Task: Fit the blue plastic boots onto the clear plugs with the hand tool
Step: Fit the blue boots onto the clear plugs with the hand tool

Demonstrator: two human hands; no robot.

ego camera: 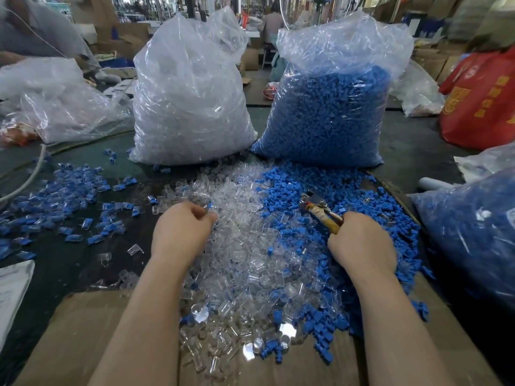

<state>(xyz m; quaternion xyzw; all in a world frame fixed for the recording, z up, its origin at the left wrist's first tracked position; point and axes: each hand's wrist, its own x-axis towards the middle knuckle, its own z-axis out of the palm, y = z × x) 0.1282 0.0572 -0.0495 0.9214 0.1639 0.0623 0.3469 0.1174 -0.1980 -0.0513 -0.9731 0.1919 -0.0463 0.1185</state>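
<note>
The tool (pixel 320 208) is grasped by the right hand (pixel 359 240) over the boots (pixel 328 190). A plug (pixel 209 206) is pinched by the left hand (pixel 181 229) above the plugs (pixel 239 246) heaped on the worktop (pixel 412 151).

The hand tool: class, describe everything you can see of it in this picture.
The hand tool is a plier-like metal tool with a dull silvery head and handles wrapped in worn yellowish tape. The right hand grips the handles, pointing the head up and left, away from the person. The head hovers over or rests on the loose blue boots; whether it holds anything cannot be told.
</note>
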